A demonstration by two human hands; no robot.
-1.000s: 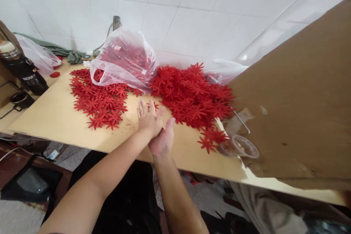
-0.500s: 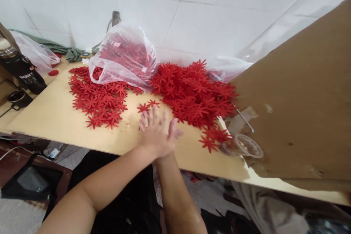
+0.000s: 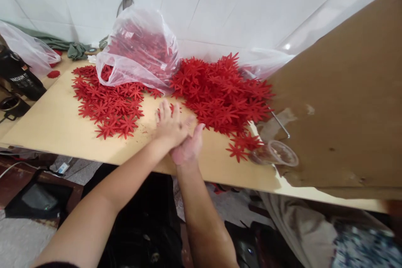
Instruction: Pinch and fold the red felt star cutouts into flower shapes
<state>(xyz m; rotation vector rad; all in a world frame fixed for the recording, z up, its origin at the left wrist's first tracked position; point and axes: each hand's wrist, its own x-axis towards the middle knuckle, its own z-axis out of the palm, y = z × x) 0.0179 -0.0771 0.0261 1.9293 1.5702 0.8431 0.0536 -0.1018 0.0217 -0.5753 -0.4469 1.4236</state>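
The left hand (image 3: 169,127) is laid open over the right hand (image 3: 187,149), fingers spread and pointed toward the white tiled wall (image 3: 188,8). The right thumb is extended; its fingers are hidden, and whether anything is held between the palms cannot be told. By the left fingertips, flat red felt-like star-shaped pieces (image 3: 172,108) are partly covered from view on the pale wooden tabletop (image 3: 213,165); petals radiate all round, with no single long axis seen. To the right, a clear plastic cup (image 3: 268,155) is tipped over, mouth rightward, its contents unclear. Farther off, a translucent white plastic bag (image 3: 141,52), filled with red pieces, is set between two red piles.
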